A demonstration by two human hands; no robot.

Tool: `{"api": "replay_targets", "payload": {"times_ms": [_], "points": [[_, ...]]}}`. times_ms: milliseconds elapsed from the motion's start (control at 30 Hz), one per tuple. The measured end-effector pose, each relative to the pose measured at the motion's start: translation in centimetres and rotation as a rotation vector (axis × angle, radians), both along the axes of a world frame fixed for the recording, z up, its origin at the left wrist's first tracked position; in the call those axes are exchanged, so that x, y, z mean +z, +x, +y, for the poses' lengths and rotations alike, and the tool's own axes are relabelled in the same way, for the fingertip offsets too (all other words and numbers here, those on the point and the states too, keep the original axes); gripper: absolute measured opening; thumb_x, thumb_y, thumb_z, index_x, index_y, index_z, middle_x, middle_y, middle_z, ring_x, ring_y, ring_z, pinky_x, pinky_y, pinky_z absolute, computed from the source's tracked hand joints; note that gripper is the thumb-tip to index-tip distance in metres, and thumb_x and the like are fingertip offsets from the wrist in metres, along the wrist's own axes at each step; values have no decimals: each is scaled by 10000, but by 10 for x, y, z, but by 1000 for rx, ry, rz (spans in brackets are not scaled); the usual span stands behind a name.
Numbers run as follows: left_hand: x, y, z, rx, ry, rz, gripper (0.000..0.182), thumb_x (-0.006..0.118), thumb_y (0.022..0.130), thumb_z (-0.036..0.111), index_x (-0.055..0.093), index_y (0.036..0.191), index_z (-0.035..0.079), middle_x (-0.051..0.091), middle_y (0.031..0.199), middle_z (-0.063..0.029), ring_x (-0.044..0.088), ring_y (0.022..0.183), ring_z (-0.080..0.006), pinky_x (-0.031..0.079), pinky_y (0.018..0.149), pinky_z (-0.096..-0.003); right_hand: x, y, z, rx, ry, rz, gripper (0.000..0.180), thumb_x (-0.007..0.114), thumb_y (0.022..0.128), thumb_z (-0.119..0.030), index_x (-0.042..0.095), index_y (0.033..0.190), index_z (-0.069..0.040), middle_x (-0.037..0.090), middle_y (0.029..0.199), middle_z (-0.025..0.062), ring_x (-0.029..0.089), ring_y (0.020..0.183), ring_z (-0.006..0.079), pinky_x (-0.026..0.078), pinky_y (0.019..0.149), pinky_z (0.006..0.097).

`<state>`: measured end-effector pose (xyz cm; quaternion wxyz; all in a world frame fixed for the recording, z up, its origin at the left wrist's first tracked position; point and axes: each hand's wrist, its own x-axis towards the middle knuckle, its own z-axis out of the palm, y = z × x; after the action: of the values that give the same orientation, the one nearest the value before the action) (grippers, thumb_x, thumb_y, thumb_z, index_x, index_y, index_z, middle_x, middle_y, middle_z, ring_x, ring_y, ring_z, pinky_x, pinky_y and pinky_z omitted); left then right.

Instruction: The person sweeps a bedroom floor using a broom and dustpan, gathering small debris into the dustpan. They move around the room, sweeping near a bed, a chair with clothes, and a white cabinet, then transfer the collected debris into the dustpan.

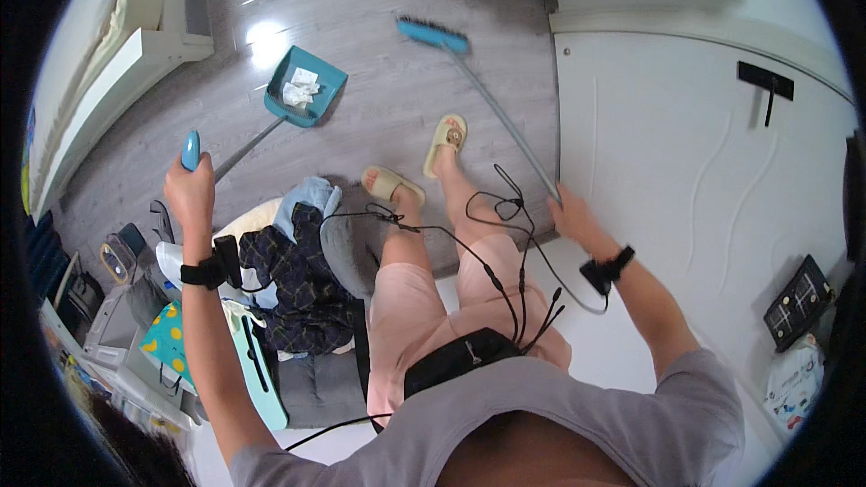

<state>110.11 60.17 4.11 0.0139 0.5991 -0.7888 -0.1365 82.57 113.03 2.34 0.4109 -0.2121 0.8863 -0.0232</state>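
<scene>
My left hand (190,191) grips the long handle of a teal dustpan (329,81), near the handle's blue end. Crumpled white paper (300,88) lies in the pan, which is over the wood-look floor; whether it touches the floor I cannot tell. On the other side, my right hand (580,216) is closed round the grey pole of a broom (433,34). The broom's blue head with dark bristles is on the floor beyond my feet, to the right of the dustpan and apart from it.
A white door (643,149) with a black handle (764,81) stands at right. Left of my legs, a grey chair (318,385) bears a heap of clothes (291,284). A white bed frame (122,95) is at upper left. Black cables (473,250) hang before my legs.
</scene>
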Motion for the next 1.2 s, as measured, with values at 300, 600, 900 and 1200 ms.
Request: {"api": "replay_targets", "payload": {"times_ms": [300, 600, 900, 1200], "points": [[-15, 15, -11, -10, 18, 19, 329, 610, 736, 269, 578, 787, -55, 552, 618, -230, 541, 576, -349, 433, 599, -424, -58, -18, 5, 98, 154, -2, 246, 438, 900, -185, 434, 1063, -1, 592, 768, 277, 567, 737, 453, 440, 652, 543], [10, -16, 6, -127, 47, 99, 280, 613, 716, 192, 494, 703, -61, 440, 525, -127, 401, 535, -165, 381, 529, -379, -11, 19, 103, -120, -78, 256, 308, 504, 882, -258, 476, 1056, -5, 591, 761, 286, 567, 721, 472, 440, 626, 543], [33, -98, 9, -215, 112, 208, 225, 613, 713, 146, 478, 662, -28, 427, 540, -62, 403, 537, -138, 362, 510, -361, -66, -82, 22, -616, -4, -9, 439, 437, 885, -204, 410, 1225, 72, 562, 1060, 309, 549, 998, 432, 442, 840, 479], [23, -136, -63, -305, 182, 95, 244, 601, 709, 156, 463, 641, -33, 439, 525, -38, 415, 503, -131, 337, 461, -352, 54, 7, 100, -1033, -208, -538, 232, 484, 925, -289, 436, 938, -63, 471, 598, 79, 523, 521, 183, 430, 460, 332]]}}
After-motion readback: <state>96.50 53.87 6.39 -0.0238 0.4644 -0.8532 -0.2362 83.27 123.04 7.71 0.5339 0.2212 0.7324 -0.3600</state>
